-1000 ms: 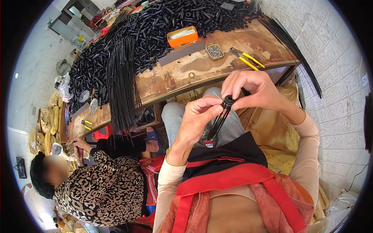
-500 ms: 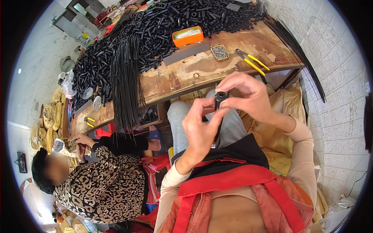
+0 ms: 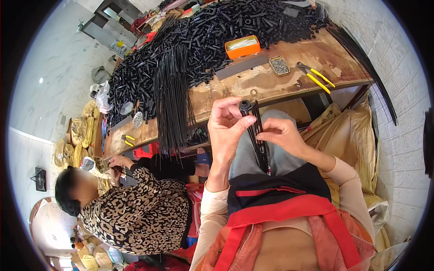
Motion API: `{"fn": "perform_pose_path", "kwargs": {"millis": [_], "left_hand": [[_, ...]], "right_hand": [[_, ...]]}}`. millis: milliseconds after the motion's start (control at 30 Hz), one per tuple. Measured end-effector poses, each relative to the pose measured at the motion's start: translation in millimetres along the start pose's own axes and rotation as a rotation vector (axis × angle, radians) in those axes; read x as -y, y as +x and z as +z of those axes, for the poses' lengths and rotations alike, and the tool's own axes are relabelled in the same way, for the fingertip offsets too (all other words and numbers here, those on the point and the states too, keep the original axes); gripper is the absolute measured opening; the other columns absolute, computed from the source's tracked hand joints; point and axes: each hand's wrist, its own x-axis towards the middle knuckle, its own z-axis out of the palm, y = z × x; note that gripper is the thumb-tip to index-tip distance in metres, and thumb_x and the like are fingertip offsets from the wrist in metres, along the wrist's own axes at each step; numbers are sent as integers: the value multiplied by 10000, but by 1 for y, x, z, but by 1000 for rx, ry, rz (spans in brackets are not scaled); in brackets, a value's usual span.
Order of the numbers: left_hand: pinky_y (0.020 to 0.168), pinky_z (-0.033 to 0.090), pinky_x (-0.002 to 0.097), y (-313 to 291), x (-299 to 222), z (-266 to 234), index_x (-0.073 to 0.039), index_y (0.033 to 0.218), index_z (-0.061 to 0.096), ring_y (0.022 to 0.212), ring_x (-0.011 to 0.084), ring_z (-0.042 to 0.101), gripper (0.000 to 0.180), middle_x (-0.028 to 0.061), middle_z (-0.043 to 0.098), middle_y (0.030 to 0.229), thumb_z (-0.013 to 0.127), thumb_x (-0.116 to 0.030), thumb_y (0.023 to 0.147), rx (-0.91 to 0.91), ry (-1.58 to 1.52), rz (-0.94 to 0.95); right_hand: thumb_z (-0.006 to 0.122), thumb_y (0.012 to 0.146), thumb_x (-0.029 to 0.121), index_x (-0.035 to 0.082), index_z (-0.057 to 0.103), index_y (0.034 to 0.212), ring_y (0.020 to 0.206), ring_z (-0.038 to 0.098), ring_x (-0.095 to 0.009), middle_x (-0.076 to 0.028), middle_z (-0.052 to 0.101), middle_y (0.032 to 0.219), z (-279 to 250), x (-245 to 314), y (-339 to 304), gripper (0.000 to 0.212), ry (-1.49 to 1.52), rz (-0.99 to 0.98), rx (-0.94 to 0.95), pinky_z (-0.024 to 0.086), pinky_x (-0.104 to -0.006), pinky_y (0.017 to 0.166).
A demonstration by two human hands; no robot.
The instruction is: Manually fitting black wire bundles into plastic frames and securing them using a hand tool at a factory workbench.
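Observation:
Over my lap my left hand [image 3: 226,128] grips the upper end of a bundle of thin black rods [image 3: 260,151]. A round, hollow black hub [image 3: 244,105] tops the bundle, above my thumb. Its rods run down toward my dark apron, their lower ends close together. On the right side of the bundle my right hand [image 3: 285,137] is closed, thumb and fingertips pinched at one of the rods. Whatever else lies between those fingertips is too small to make out.
Black tubular parts [image 3: 203,40] and long rods [image 3: 173,99] cover much of the wooden table [image 3: 217,97]. Nearer stand an orange box [image 3: 244,52], a tin of small metal pieces [image 3: 280,67] and yellow-handled pliers [image 3: 319,80]. A co-worker [image 3: 140,207] sits at left.
My right hand has left the hub and moved down beside the rods. My left hand now holds the bundle just below the hub, and the view has swung so the table sits further right.

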Motion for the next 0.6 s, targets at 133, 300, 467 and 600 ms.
{"fn": "perform_pose_path", "kwargs": {"millis": [133, 300, 467, 600], "left_hand": [[746, 529, 245, 4, 3, -6, -44, 1189, 569, 780, 105, 613, 457, 19, 629, 849, 746, 61, 781, -53, -18, -54], [746, 532, 248, 8, 0, -12, -43, 1198, 580, 775, 98, 615, 438, 10, 621, 852, 735, 48, 799, -32, -9, -81], [781, 484, 224, 14, 0, -16, -56, 1172, 614, 778, 50, 558, 420, -49, 595, 828, 773, 9, 789, 42, -36, -175], [796, 487, 230, 17, -3, -15, -46, 1186, 608, 807, 65, 574, 402, -31, 616, 881, 754, -3, 814, 82, -67, -200]], "right_hand": [[700, 890, 69, -15, 648, 895, 785, 578, -46, 9, 614, 815, 11, 5, 4, 99, -45, -29, -78, 473, -219, 688], [704, 890, 82, -16, 648, 927, 765, 561, -37, 10, 623, 813, 15, 9, 6, 120, -130, -19, -65, 468, -220, 663], [701, 888, 77, -22, 649, 938, 750, 546, -34, -2, 630, 795, 14, 10, 5, 123, -143, -19, -47, 469, -228, 649], [694, 890, 85, -29, 642, 906, 713, 563, -42, -17, 641, 759, 14, 8, 4, 126, -203, -17, -85, 473, -233, 630]]}}
